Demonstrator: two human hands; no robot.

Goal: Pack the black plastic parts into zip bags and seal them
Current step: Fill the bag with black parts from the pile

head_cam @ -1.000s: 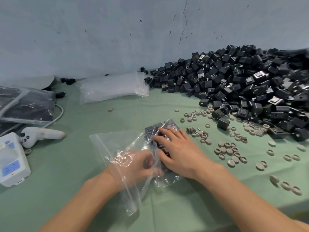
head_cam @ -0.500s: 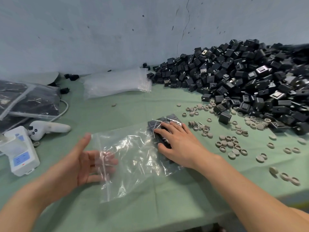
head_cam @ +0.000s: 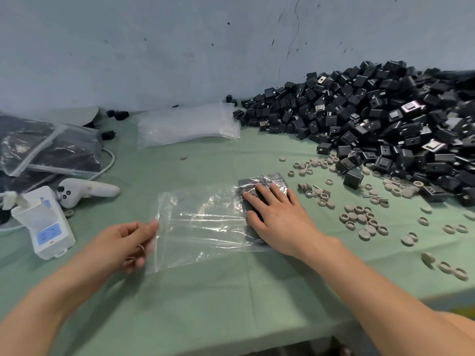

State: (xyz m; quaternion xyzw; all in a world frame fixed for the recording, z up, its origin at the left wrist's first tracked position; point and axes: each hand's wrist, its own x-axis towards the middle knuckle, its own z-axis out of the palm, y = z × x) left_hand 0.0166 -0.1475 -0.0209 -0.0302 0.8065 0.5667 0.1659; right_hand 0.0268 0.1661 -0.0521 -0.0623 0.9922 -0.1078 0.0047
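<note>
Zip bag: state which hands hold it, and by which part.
The left hand pinches the zip bag at its left edge; the right hand only presses flat on the black parts inside its right end.

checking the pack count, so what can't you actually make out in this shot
Head view only:
- Number of black parts in the zip bag: the right hand lies flat over them.
- Bag seal open or closed: the plastic is clear, and the left hand gripping that edge is blurred.
- Extent of the pile of loose parts: cut off by the right edge.
- Label on the white device: too small to read.
</note>
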